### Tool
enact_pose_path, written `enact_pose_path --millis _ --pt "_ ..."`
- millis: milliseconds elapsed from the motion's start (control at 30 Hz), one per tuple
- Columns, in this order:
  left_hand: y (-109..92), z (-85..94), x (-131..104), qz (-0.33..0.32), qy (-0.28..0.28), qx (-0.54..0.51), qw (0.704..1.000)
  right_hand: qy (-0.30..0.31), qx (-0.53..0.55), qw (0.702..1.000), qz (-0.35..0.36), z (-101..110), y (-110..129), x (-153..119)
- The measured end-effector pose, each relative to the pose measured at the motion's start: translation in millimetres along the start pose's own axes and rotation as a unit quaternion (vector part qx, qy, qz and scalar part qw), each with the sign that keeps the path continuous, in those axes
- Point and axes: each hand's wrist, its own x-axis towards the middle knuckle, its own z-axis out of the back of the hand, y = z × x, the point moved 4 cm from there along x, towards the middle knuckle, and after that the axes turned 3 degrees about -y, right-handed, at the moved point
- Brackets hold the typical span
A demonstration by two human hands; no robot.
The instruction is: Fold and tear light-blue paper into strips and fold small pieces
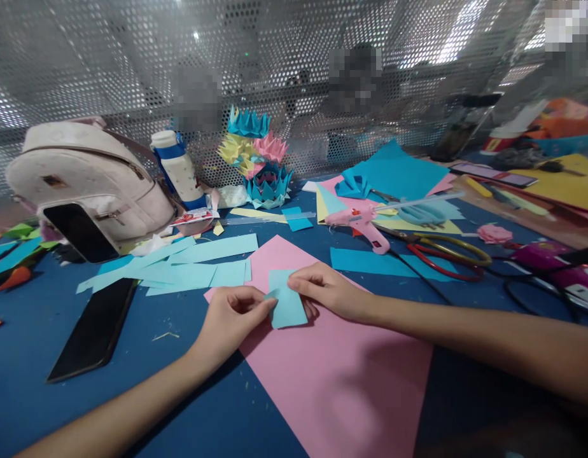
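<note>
Between my two hands is a small light-blue paper rectangle (287, 302), held just above a large pink sheet (351, 375). My left hand (234, 315) pinches its left edge between thumb and fingers. At its upper right, my right hand (322, 289) grips the paper, with some fingertips behind it. Light-blue paper strips (198, 273) lie overlapping beyond my left hand. Past my right hand, a pink glue gun (358, 226) rests with a glue stick in its back, near darker blue strips (370, 262).
A folded-paper flower stack (265, 162) stands at the back beside a bottle (179, 168) and a pale backpack (88, 172). Two dark phones (96, 331) are at left. Scissors (454, 251), cords and a purple device (556, 270) lie at right. A perforated metal screen (294, 76) rises behind.
</note>
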Motion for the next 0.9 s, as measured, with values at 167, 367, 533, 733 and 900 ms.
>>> enact_pose_path --millis 167,367,533,733,900 --pt "-1.6 -1.7 1.1 -0.009 -0.001 -0.039 0.999 -0.03 -0.046 0.998 0.002 1.2 -2.1 0.4" --pt "-0.1 -3.2 6.9 -0.017 0.018 -0.119 0.993 -0.015 -0.024 0.998 0.058 -1.2 -1.3 0.6" --pt "5.1 -4.2 8.0 0.007 0.04 -0.188 0.981 -0.041 -0.049 0.988 0.143 1.1 9.1 -2.0" --pt "5.4 -0.5 4.9 0.0 -0.002 -0.15 0.989 -0.023 -0.103 0.978 0.182 -2.6 13.1 -1.7" --pt "-3.9 2.7 2.9 -0.053 -0.024 -0.147 0.987 -0.032 -0.11 0.978 0.173 -3.0 11.8 -1.2"
